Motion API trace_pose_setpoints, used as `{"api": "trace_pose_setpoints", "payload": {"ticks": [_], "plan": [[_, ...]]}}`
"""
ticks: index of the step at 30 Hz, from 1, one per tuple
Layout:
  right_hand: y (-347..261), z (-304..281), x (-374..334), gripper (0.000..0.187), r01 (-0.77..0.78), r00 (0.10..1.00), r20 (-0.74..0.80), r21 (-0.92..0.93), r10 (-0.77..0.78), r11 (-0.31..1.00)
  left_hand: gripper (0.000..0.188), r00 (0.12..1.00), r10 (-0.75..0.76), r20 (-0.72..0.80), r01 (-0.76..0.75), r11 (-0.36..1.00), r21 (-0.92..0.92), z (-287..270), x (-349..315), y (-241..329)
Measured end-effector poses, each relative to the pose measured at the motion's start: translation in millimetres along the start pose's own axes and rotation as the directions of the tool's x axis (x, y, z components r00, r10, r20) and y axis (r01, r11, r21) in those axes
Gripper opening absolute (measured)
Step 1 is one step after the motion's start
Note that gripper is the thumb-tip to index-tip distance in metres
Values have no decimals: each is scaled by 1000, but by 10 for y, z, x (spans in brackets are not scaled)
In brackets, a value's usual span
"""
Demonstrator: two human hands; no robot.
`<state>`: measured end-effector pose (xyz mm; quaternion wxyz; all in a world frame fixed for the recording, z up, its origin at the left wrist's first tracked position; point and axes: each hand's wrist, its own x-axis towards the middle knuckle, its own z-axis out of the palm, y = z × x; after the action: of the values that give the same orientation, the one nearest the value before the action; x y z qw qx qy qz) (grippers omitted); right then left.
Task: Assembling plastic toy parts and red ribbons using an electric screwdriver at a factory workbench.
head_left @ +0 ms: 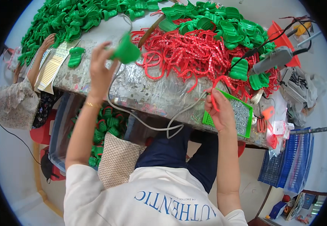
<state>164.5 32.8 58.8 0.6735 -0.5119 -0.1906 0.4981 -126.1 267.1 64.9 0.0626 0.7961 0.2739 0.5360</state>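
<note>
My left hand is raised over the table, pinching a green foam clog by its edge; hand and clog are slightly blurred. To the right, my right hand grips a red strap, which curves up from the fingers and hangs below them. Just beside that hand lies a bright green tray of small silvery metal pieces. A tangled heap of red straps with pale dots fills the table beyond my hands. One loose green clog rests left of my left hand.
Green clogs are heaped at the far left, and more at the far right. A grey corded power tool hangs at right. A pale cable loops over the table edge. Another person's hand rests at left.
</note>
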Motion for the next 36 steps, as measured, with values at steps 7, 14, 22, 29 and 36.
{"api": "trace_pose_setpoints", "payload": {"ticks": [7, 14, 22, 29, 36], "plan": [[66, 160, -320, 20, -199, 962, 213, 121, 171, 972, 24, 957, 261, 124, -227, 945, -233, 286, -664, 1287], [185, -33, -522, 20, -400, 884, 294, 79, 362, 913, 28, 883, 432, 185, -358, 874, -329, 380, -993, 1730], [96, -127, -631, 19, -28, 980, 197, -80, 43, 996, 59, 886, -333, 321, 459, 547, -700, 266, -1192, 2248], [-30, -197, -818, 18, 382, 914, 350, -568, -206, 729, 65, 236, 143, 961, 646, -762, -45, 531, -1330, 2451], [9, -406, -936, 18, 442, 896, 255, -572, -363, 691, 77, 269, 178, 947, 583, -813, -13, 656, -1464, 2618]]}}
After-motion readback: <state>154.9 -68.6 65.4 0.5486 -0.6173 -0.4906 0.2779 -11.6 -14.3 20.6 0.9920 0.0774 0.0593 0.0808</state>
